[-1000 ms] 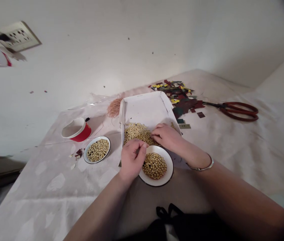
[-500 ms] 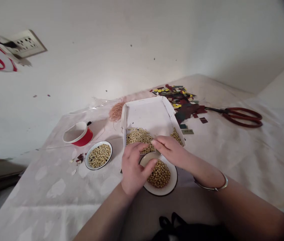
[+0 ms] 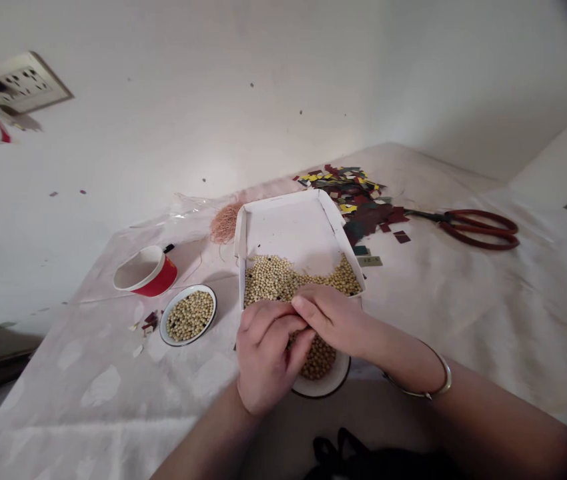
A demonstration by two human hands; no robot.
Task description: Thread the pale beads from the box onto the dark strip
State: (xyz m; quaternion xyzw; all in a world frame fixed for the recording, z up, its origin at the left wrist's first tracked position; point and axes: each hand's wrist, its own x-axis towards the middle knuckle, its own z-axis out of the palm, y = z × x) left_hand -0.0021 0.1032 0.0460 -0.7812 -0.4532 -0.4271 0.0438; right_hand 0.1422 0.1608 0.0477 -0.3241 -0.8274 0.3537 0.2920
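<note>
Beads (image 3: 269, 277) are lying in the tray (image 3: 288, 223) and bowl (image 3: 321, 388); your left hand (image 3: 266, 353) and right hand (image 3: 336, 319) are now meeting, fingers narrow, partly covering the bowl; I cannot tell what they're holding.

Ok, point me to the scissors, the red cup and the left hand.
Scissors (image 3: 483, 243): head view, on the lower handle loop.
Red cup (image 3: 158, 279): head view, on its red outer wall.
Left hand (image 3: 265, 357): head view, on the back.
</note>
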